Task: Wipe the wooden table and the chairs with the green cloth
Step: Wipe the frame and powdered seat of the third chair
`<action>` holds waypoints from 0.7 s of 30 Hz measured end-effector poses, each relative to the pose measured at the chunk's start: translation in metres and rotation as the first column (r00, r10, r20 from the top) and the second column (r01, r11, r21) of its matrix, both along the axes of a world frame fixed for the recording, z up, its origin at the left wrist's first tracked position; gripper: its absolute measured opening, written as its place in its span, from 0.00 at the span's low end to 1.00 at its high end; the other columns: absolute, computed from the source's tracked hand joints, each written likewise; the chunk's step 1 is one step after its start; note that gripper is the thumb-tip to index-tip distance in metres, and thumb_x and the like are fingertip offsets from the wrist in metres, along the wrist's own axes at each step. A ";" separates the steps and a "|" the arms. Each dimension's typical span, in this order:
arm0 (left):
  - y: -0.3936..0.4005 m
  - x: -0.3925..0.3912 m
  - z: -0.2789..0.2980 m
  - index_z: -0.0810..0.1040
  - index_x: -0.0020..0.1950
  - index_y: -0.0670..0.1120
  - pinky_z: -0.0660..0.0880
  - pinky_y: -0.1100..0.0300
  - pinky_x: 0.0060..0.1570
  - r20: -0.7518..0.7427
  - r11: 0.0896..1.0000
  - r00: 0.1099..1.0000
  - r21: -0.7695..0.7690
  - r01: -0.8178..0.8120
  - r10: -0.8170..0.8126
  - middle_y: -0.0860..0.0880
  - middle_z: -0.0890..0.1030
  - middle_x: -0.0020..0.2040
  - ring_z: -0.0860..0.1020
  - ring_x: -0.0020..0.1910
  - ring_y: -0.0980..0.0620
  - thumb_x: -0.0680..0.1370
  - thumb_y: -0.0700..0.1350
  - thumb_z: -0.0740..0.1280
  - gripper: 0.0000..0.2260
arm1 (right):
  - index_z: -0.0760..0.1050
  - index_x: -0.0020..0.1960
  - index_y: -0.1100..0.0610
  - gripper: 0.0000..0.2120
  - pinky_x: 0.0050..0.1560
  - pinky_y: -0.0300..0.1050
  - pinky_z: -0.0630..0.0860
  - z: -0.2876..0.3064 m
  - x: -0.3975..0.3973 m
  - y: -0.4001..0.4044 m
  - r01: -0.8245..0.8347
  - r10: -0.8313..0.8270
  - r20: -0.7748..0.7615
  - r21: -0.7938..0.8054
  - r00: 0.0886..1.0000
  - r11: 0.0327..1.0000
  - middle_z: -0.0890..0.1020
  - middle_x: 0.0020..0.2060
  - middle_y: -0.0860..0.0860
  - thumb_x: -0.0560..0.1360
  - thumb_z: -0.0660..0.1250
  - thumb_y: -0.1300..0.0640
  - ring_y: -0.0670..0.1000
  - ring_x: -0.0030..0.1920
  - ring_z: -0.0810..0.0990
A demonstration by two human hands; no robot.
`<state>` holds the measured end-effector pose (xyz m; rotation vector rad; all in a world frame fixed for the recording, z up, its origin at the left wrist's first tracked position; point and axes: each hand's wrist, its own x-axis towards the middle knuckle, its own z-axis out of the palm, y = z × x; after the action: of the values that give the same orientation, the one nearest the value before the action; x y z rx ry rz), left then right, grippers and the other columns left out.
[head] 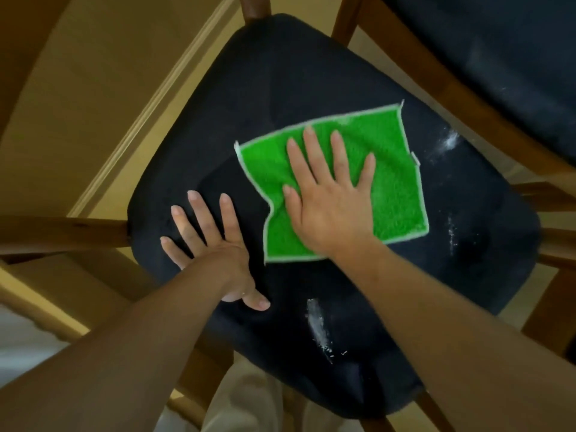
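Observation:
A green cloth (396,182) with a pale hem lies spread flat on the dark blue padded seat (265,98) of a wooden chair, seen from above. My right hand (327,194) presses flat on the cloth with its fingers spread. My left hand (212,244) rests flat on the bare seat just left of the cloth, fingers apart, holding nothing. White powdery smears mark the seat at its near edge (318,328) and its right side (448,141).
A second dark-seated wooden chair (498,51) stands at the upper right, close beside the first. Wooden frame rails (62,232) stick out left and right of the seat. Beige floor and a skirting line (149,110) lie to the left.

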<state>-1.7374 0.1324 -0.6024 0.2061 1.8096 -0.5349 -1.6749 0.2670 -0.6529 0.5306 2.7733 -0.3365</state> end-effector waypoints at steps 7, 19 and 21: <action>0.002 0.000 0.005 0.09 0.49 0.45 0.36 0.31 0.67 0.006 1.000 1.000 0.008 -0.001 0.001 0.35 0.09 0.48 0.17 0.56 0.32 0.60 0.61 0.80 0.72 | 0.46 0.80 0.50 0.29 0.72 0.67 0.39 0.003 0.025 -0.023 -0.036 0.035 -0.032 -0.018 0.999 0.999 0.47 0.80 0.50 0.82 0.45 0.43 0.58 0.79 0.44; -0.001 0.001 0.000 0.09 0.50 0.48 0.37 0.32 0.69 -0.004 0.998 0.998 0.032 -0.058 0.058 0.37 0.09 0.51 0.19 0.62 0.31 0.62 0.51 0.82 0.71 | 0.58 0.78 0.47 0.27 0.71 0.66 0.53 0.008 0.141 -0.063 -0.171 0.175 0.049 -0.081 0.983 0.982 0.57 0.78 0.47 0.80 0.51 0.42 0.56 0.75 0.61; -0.001 0.000 0.000 0.10 0.53 0.47 0.37 0.31 0.68 0.008 0.998 0.999 0.019 -0.052 0.052 0.37 0.09 0.51 0.19 0.61 0.30 0.62 0.53 0.81 0.72 | 0.60 0.77 0.47 0.28 0.70 0.68 0.54 0.007 0.129 -0.055 -0.159 0.161 0.024 -0.068 0.987 0.985 0.59 0.77 0.47 0.79 0.55 0.42 0.56 0.75 0.62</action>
<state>-1.7377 0.1316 -0.6020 0.1731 1.8082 -0.4799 -1.5455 0.2118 -0.6455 0.2917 2.7430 -0.3775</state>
